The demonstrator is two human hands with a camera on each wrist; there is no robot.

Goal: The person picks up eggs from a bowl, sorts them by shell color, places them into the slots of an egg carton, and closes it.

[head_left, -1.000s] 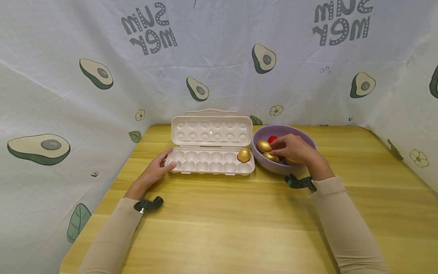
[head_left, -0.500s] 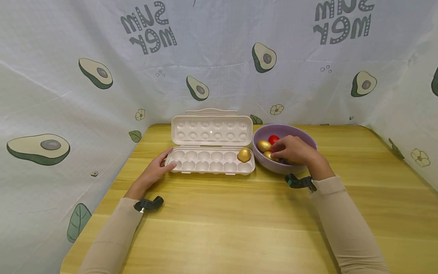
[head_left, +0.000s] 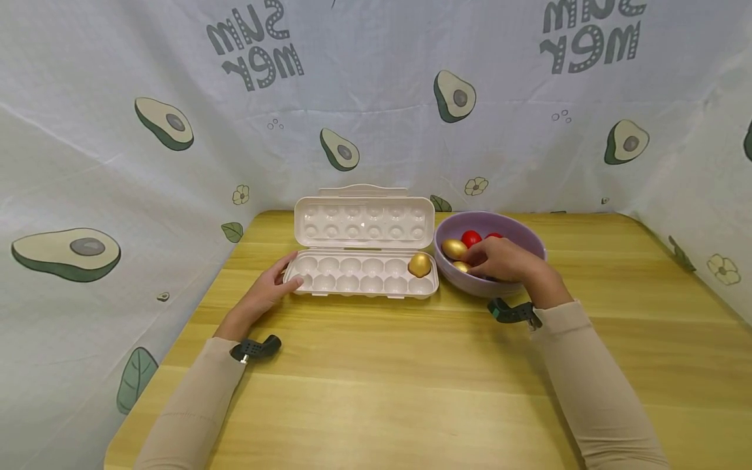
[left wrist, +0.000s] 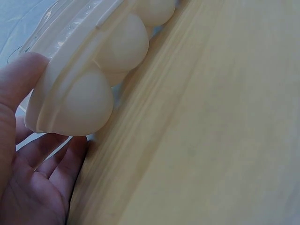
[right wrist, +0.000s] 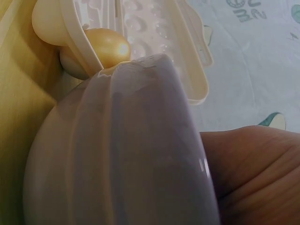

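Observation:
A beige plastic egg carton [head_left: 367, 287] lies with its lid raised at the back of the table. In its back-right cup sits one gold egg [head_left: 420, 264]. My left hand [head_left: 267, 290] grips the carton's left end, with the thumb [left wrist: 23, 77] on the rim and the fingers against the underside. My right hand [head_left: 506, 261] reaches into the purple bowl [head_left: 531, 238], its fingertips beside a gold egg [head_left: 461, 266]. In the right wrist view the bowl wall hides those fingers, so I cannot tell whether they hold anything.
Another gold egg [head_left: 454, 249] and a red egg [head_left: 471, 239] lie in the bowl, with more red [head_left: 495, 235] behind my right hand. The bowl stands close to the carton's right end. A white avocado-print cloth [head_left: 382, 85] hangs behind the wooden table [head_left: 376, 372].
My right hand has sunk slightly deeper into the bowl, and more of the red contents shows behind it. The left hand and the carton stay in place.

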